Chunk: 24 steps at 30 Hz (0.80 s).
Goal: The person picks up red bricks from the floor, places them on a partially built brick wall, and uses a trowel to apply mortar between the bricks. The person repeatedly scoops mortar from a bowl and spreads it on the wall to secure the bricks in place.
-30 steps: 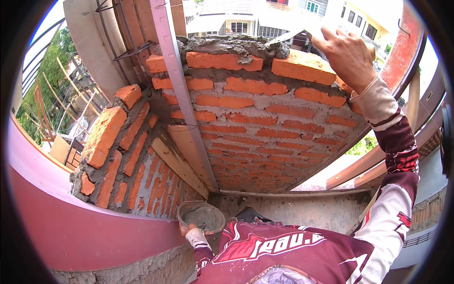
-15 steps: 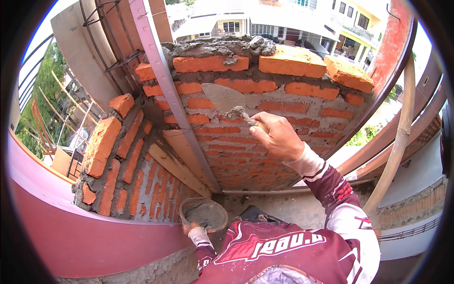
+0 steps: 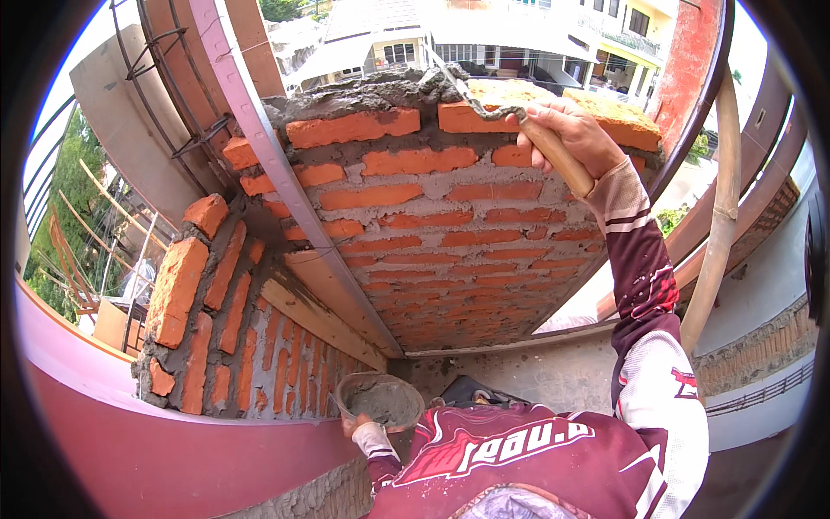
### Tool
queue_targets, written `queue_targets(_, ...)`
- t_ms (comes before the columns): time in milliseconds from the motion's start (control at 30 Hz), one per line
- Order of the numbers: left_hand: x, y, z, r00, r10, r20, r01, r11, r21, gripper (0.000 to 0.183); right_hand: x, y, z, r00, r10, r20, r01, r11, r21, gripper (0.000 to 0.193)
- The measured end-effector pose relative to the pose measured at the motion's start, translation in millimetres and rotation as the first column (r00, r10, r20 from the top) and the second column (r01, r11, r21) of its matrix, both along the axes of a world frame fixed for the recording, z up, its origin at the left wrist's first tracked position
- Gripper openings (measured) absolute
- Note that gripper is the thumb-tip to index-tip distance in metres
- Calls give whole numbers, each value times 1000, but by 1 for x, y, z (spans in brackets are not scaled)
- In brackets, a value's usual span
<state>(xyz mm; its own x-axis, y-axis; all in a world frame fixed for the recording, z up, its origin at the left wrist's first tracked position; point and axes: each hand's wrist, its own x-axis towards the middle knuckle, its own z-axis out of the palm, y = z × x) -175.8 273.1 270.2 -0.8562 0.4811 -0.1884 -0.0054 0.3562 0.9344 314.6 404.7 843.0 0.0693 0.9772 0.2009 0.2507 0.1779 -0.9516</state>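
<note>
My right hand [image 3: 575, 134] is wrapped round the wooden handle of a trowel [image 3: 555, 154]. Its blade is seen nearly edge-on above the top course, beside the mortar bed [image 3: 372, 93] and over an orange brick [image 3: 480, 119]. Another brick [image 3: 618, 121] lies to the right, partly behind my hand. Low and left, my left hand [image 3: 356, 424] grips the rim of a round basin [image 3: 413, 420] with grey mortar [image 3: 380, 401] inside. Some of its fingers are hidden by the basin.
A brick wall [image 3: 432, 216] stands ahead, with a pink metal upright [image 3: 285, 147] across its left part. A lower stepped brick wall [image 3: 203, 320] joins at the left, near bare rebar [image 3: 164, 78] and a wooden board [image 3: 320, 311]. A bamboo pole [image 3: 722, 216] leans at the right.
My right hand has moved up and right with the trowel, from the wall's face to its top; the blade has turned edge-on. The basin in my left hand has shifted slightly right and down.
</note>
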Motion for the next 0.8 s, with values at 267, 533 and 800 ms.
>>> queue_targets(267,43,-7,101,995,-86,54,85,996,29,59,4,-44,-49,919,211,-333,-257,961,-101,40)
queue_targets(533,71,20,128,930,-351,-110,358,933,49,55,-122,-41,-278,163,543,824,-364,809,-461,28)
queue_targets(800,100,57,171,874,-480,-74,483,841,244,11,-151,-54,-355,37,667,744,-357,704,-613,24)
